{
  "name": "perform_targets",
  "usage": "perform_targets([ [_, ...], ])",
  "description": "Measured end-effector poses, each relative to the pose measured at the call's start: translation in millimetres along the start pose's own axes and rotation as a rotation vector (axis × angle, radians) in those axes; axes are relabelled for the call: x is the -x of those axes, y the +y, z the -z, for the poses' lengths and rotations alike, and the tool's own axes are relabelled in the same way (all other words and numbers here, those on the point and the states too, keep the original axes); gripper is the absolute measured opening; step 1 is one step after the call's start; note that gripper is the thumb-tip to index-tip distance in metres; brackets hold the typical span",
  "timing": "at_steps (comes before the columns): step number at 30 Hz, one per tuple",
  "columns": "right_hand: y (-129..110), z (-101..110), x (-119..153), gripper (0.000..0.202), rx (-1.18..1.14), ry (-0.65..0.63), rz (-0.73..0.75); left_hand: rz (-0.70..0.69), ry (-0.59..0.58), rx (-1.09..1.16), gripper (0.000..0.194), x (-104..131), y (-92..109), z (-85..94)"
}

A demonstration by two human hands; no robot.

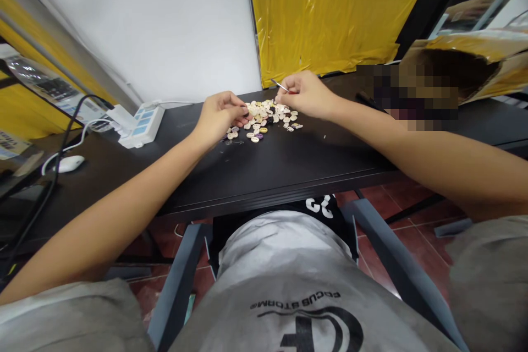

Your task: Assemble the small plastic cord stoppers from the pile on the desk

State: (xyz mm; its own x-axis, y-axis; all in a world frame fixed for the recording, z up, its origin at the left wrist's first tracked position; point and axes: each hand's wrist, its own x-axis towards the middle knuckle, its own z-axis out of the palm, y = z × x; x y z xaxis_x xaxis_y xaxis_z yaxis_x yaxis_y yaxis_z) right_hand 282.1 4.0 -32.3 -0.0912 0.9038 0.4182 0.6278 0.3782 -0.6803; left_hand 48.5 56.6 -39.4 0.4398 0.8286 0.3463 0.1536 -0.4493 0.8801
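A heap of small buttons [256, 126], mostly cream with a few yellow, purple and black ones, lies on the black table against the wall. At its left edge is my left hand [220, 114], its thumb and fingers pinched together on what looks like a dark button [246, 115]. My right hand [307, 94] is above the right side of the heap. Its fingers close around a thin tool with a metal shaft [279, 86] and a red part; the tool's exact kind is unclear.
A white power strip [144, 125] with a plugged-in adapter, a white mouse [69, 164] and a plastic bottle [45, 82] are at the left. On the right stands an open cardboard box [505, 77]. Yellow-wrapped panel [322, 11] and white wall back the table [264, 165].
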Motion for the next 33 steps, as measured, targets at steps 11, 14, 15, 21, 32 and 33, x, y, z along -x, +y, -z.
perform_targets([
  [11,4.8,19.5,-4.0,0.028,0.242,-0.448,-0.066,-0.152,-0.31,-0.337,0.018,10.9,7.2,-5.1],
  [14,7.9,20.0,-5.5,0.027,0.312,-0.441,-0.08,-0.158,-0.257,-0.42,0.02,7.2,7.2,0.4],
  [15,9.2,20.1,-6.0,0.029,0.322,-0.421,-0.08,-0.165,-0.231,-0.458,0.02,5.0,7.3,4.4],
  [21,12.2,15.1,-5.8,0.053,0.286,-0.279,0.002,-0.155,-0.412,-0.695,0.022,-6.7,12.4,39.2],
  [32,8.4,4.3,-3.0,0.024,0.274,-0.234,0.003,-0.102,-0.519,-0.722,0.023,-7.8,14.3,44.8],
  [33,9.3,4.1,-3.2,0.022,0.275,-0.229,0.006,-0.102,-0.532,-0.709,0.023,-8.2,14.0,45.3],
])
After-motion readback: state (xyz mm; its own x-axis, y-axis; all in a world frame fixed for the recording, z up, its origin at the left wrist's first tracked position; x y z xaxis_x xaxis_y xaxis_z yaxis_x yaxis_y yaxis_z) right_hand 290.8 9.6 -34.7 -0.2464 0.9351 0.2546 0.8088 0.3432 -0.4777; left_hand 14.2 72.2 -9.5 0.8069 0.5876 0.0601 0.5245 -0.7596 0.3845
